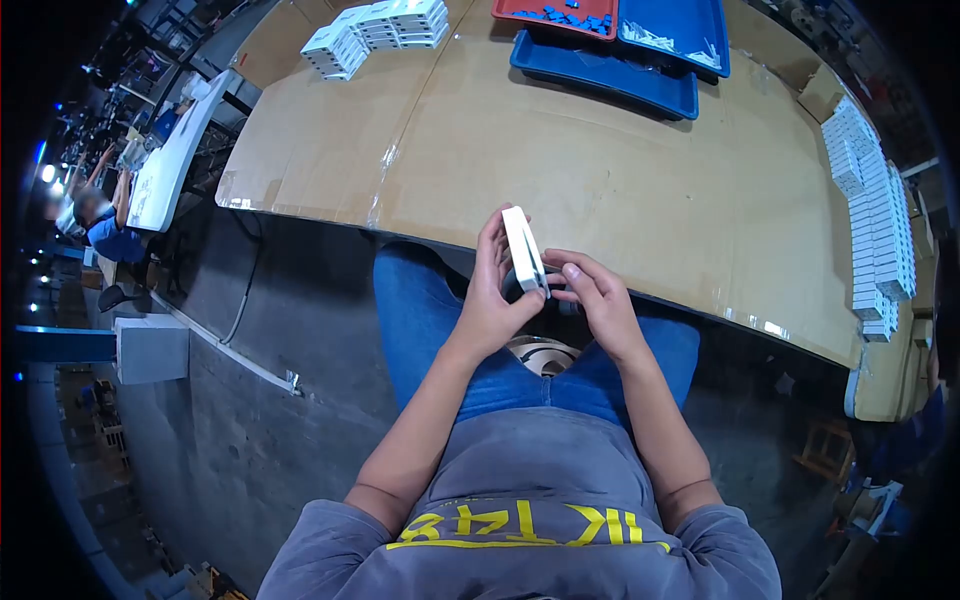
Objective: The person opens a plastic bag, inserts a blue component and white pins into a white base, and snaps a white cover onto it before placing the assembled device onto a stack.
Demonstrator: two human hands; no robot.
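Note:
My left hand (492, 305) is closed around a white plastic case (521, 246), a slim rectangular block held on edge above my lap, near the table's front edge. A dark slot or gap runs along the case's right side. Beside its lower end is my right hand (606, 308), fingers curled and thumb drawn in against the forefinger. What that pinch holds, if anything, is too small to make out. My right fingertips are right at the near end of the case.
The cardboard-covered table (480, 150) bears stacked white cases (385, 30) at back left and long stacks of white pieces (870, 225) at right. At the back, a red tray (535, 14) holds blue parts; a blue tray (700, 25) holds white parts. A person (115, 235) sits far left.

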